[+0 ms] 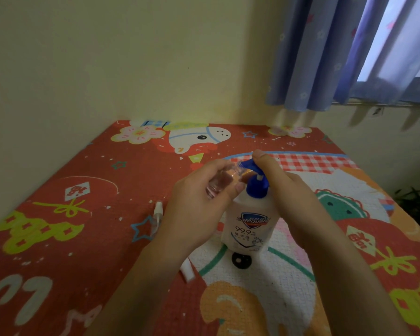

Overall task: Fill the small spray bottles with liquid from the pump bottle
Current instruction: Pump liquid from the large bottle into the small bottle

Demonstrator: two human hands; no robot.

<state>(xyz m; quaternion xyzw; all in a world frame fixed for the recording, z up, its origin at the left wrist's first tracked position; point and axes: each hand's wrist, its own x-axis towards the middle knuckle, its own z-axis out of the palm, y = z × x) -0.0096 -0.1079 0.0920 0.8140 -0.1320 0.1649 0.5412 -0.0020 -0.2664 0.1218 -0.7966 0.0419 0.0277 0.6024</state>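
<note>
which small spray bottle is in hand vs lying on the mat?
The clear small bottle, uncapped, is gripped in the left hand at the pump spout. The other bottle lies on the mat, sprayer attached.

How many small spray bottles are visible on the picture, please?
2. One clear small bottle is held in the left hand at the pump bottle spout. Another lies on the mat, left of that wrist. Others may be hidden.

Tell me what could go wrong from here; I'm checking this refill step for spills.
1. The left hand holds the small clear bottle tilted at the blue pump nozzle; if mouth and spout misalign, soap may land on the mat.
2. The right hand presses the pump; a hard push could tip the pump bottle.
</note>
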